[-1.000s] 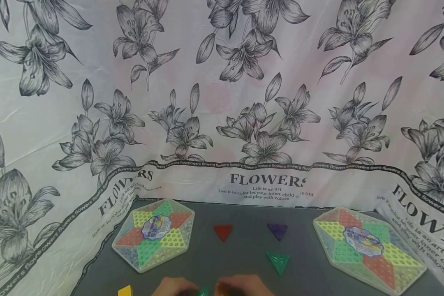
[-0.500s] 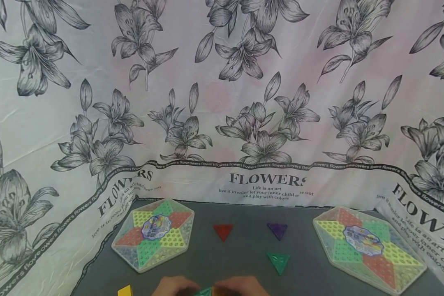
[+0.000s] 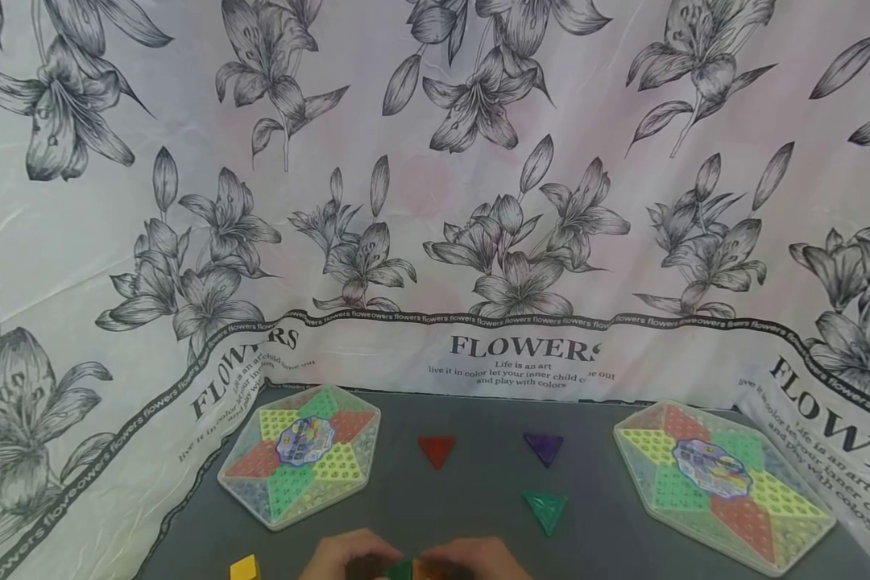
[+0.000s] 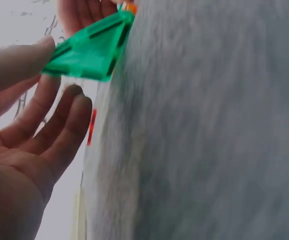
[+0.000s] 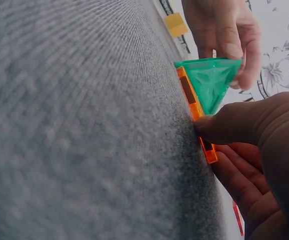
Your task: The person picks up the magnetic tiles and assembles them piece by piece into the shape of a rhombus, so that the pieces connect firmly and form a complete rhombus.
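Observation:
My left hand [image 3: 344, 556] pinches a green translucent triangular magnetic tile [image 4: 92, 50] between thumb and fingers. The right hand [image 3: 478, 557] grips an orange magnetic tile [image 5: 188, 92], seen edge-on in the right wrist view, with the thumb on its edge. Both tiles meet low over the grey surface, an edge of the green one against the orange one. In the head view they show only in part at the bottom edge, between the hands. Beyond the hands lie a red triangle [image 3: 437, 450], a purple triangle [image 3: 544, 448] and another green triangle [image 3: 545, 511].
Two hexagonal boxed boards with coloured stars flank the dark grey table [image 3: 471, 491]: a left board [image 3: 300, 455] and a right board [image 3: 725, 487]. A yellow block [image 3: 245, 567] sits front left. Flower-printed cloth [image 3: 435, 242] walls the back and sides.
The right hand has shifted slightly left, bringing the orange tile up against the green one. The green tile has tilted a little. The tiles beyond the hands stay where they were.

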Demonstrator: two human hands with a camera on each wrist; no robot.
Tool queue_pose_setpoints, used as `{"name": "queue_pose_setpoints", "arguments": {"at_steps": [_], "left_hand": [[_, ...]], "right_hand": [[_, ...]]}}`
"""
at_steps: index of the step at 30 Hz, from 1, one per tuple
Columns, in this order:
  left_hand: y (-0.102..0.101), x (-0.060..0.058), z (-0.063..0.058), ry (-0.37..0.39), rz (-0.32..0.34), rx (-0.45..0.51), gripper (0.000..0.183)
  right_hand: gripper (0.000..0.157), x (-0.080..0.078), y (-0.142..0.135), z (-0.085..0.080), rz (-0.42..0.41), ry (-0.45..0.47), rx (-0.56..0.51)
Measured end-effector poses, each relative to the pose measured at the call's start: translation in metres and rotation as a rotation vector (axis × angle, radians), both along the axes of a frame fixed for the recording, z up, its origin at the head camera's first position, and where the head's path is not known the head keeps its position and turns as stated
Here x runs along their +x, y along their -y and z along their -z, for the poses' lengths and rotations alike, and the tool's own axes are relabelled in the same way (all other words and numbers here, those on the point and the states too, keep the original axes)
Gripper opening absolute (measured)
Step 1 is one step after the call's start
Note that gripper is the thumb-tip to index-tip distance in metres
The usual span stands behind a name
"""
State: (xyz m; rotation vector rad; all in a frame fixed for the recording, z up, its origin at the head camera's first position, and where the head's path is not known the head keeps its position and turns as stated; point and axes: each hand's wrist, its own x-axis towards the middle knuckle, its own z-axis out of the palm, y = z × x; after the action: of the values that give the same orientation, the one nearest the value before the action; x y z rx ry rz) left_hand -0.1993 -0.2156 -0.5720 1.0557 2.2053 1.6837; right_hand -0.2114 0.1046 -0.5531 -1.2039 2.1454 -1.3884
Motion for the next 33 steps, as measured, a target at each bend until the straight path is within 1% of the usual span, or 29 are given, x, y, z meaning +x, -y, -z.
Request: {"name": "queue_pose_setpoints", "arguments": {"at_steps": [2, 3, 5, 6, 9, 11, 12, 16, 19, 21, 23, 25, 28, 29, 30, 33], "left_hand": [[-0.007, 0.003, -0.008, -0.044, 0.017, 0.041, 0.026], [-0.009, 0.003, -0.009, -0.056, 0.028, 0.056, 0.026], [-0.014, 0.002, -0.007, -0.050, 0.042, 0.065, 0.026], [-0.015, 0.000, -0.005, -0.043, 0.047, 0.055, 0.027], [-0.018, -0.004, 0.004, 0.022, 0.067, 0.011, 0.029], [-0.018, -0.006, 0.008, 0.043, 0.060, -0.029, 0.030], [-0.018, -0.006, 0.010, 0.060, 0.062, -0.036, 0.031], [-0.014, -0.008, 0.021, 0.070, 0.049, -0.068, 0.031], [-0.012, -0.010, 0.028, 0.068, 0.048, -0.087, 0.032], [-0.011, -0.011, 0.030, 0.090, 0.043, -0.084, 0.032], [-0.011, -0.013, 0.033, 0.105, 0.035, -0.088, 0.033], [-0.012, -0.013, 0.034, 0.119, 0.020, -0.098, 0.034], [-0.011, -0.012, 0.036, 0.100, -0.019, -0.143, 0.034], [-0.011, -0.012, 0.035, 0.087, -0.032, -0.161, 0.034], [-0.012, -0.011, 0.034, 0.079, -0.041, -0.176, 0.034], [-0.013, -0.010, 0.031, 0.044, -0.069, -0.231, 0.035]], "right_hand": [[0.042, -0.004, -0.001, 0.008, 0.001, -0.024, 0.001], [0.042, -0.005, -0.001, 0.010, 0.005, -0.027, 0.003], [0.042, -0.004, -0.001, 0.010, 0.011, -0.012, 0.003], [0.041, -0.003, 0.000, 0.010, 0.014, 0.013, 0.003], [0.040, 0.001, 0.002, 0.004, 0.024, 0.075, -0.005], [0.039, 0.005, 0.004, -0.003, 0.023, 0.109, -0.014], [0.038, 0.008, 0.004, -0.006, 0.022, 0.121, -0.023], [0.035, 0.015, 0.007, -0.017, 0.021, 0.132, -0.048], [0.036, 0.015, 0.007, -0.017, 0.029, 0.101, -0.056], [0.038, 0.013, 0.005, -0.014, 0.028, 0.063, -0.062], [0.040, 0.010, 0.001, -0.010, 0.032, -0.018, -0.078], [0.043, 0.007, -0.002, -0.009, 0.049, -0.080, -0.098], [0.048, 0.003, -0.005, -0.014, 0.104, -0.168, -0.101], [0.050, 0.002, -0.007, -0.018, 0.132, -0.169, -0.088], [0.052, 0.001, -0.008, -0.023, 0.161, -0.145, -0.069], [0.059, -0.007, -0.011, -0.035, 0.249, -0.142, -0.011]]}}
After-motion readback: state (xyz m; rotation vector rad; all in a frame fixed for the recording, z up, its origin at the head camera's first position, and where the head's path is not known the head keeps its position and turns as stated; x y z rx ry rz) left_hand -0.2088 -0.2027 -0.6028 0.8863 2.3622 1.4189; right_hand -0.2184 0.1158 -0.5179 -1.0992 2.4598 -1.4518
